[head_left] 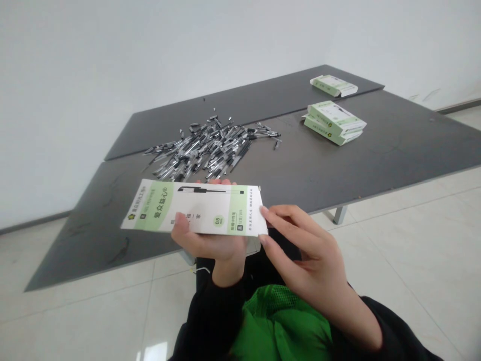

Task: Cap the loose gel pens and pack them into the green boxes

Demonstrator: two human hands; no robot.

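A white and green pen box, printed with a black pen, lies across my left hand in front of the table's near edge. My left thumb presses on its top face while the fingers wrap under and behind it. At the box's right end, my right hand has thumb and fingertips pinched on the end edge. Whether that end is fully closed cannot be made out. Beyond the box, a heap of black and clear pens lies loose on the dark table.
Two similar boxes are stacked at the right of the dark grey table. Another box lies farther back. A seam runs between the tabletops. Small loose pieces lie around the pens, and a white wall stands behind.
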